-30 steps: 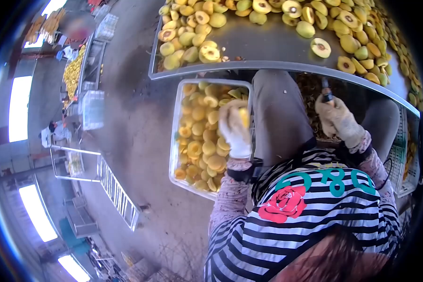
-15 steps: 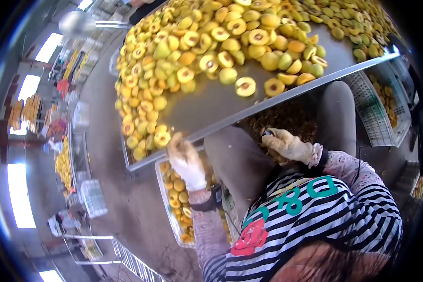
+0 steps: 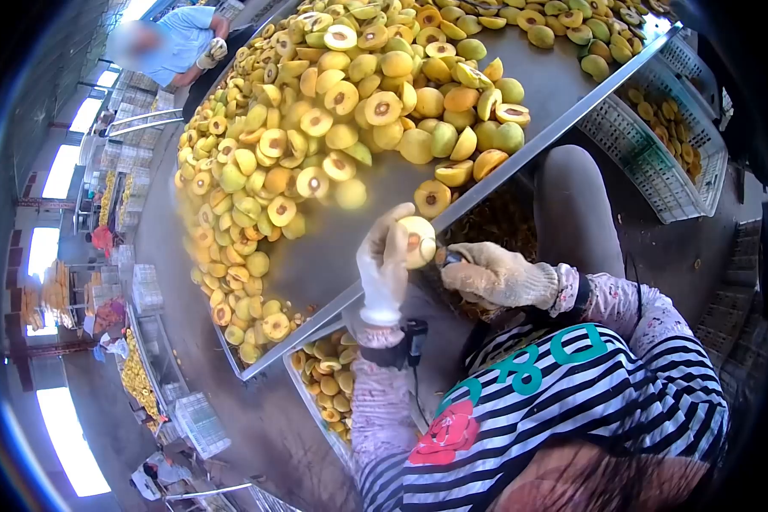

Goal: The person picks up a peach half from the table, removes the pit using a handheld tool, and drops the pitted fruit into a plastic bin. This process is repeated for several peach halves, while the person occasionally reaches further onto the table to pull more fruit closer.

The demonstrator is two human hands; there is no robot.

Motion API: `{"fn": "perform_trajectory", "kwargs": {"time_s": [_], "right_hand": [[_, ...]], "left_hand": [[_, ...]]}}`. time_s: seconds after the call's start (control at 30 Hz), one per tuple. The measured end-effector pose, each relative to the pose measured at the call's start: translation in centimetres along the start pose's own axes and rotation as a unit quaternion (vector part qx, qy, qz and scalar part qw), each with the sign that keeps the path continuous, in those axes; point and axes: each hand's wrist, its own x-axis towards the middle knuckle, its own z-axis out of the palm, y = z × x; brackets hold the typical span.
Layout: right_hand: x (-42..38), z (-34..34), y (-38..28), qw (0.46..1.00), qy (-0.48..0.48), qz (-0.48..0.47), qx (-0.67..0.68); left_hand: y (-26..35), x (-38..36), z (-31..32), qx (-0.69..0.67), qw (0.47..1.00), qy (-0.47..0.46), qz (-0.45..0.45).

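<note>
One fruit half (image 3: 420, 242), in left hand (image 3: 386, 263)

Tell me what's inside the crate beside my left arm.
Yellow fruit halves show in the crate. The metal table and left sleeve cover part; everything below the top layer is hidden.

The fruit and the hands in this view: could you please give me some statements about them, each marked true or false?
The left hand holds a fruit half. True.
The right hand is bare. False: it wears a glove.
The tool is in the left hand. False: the right hand holds it.
The table bears many cut fruits. True.
The co-worker wears a red top. False: it is light blue.
</note>
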Motion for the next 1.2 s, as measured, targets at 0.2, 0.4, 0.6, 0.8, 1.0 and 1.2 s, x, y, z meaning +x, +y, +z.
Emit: {"fn": "perform_trajectory", "kwargs": {"time_s": [0.2,0.4,0.6,0.8,1.0,1.2], "right_hand": [[1.0,2.5,1.4,0.984,0.011,-0.07,-0.163],[1.1,3.2,0.4,0.863,0.12,-0.282,-0.403],[1.6,3.5,0.6,0.808,0.076,-0.275,-0.516],[0.9,3.8,-2.1,0.753,-0.054,-0.114,-0.645],[-1.4,2.8,1.6,0.9,-0.051,-0.05,-0.431],[0.3,3.9,3.1,0.943,-0.013,-0.078,-0.323]], "left_hand": [[1.1,-4.5,4.3,-0.217,0.946,0.238,-0.042],[0.7,-6.4,3.8,-0.162,0.975,0.144,-0.054],[-1.8,-7.6,1.9,0.106,0.986,0.086,0.099],[-0.8,-8.8,2.4,0.038,0.992,0.12,-0.017],[0.1,-8.4,0.7,-0.14,0.963,0.195,-0.125],[0.2,-8.7,1.3,-0.14,0.969,0.191,-0.075]]}}
